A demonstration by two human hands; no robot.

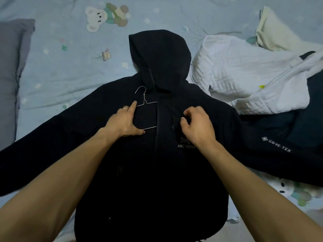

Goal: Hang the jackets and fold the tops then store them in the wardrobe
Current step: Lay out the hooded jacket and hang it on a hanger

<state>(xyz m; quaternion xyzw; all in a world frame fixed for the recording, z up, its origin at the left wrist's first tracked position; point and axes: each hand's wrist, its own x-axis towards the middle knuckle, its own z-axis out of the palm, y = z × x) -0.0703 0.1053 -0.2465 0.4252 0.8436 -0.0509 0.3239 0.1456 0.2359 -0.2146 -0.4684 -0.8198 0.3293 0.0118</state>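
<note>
**One jacket in progress, hanger partly inserted**

One black hooded jacket [157,154] lies face up on the bed [61,75], hood pointing away from the person, sleeves spread to both sides. A wire hanger [146,109] rests on the jacket's chest just beside the front zip, its far half hidden under the front panel.

Left hand [125,122]: fingers extended, index and thumb touching the hanger wire, pressing it flat; grip apart. Right hand [196,124]: fingers curled, pinching the jacket fabric on the other side of the zip; grip clamped on cloth.

Status: the hanging step appears under way, not complete. The hanger is not yet seated in the shoulders. Beside the jacket's hood a white garment [244,72] and, past it, a dark garment [288,124] lie unfolded. Folding and wardrobe storage remain.
</note>
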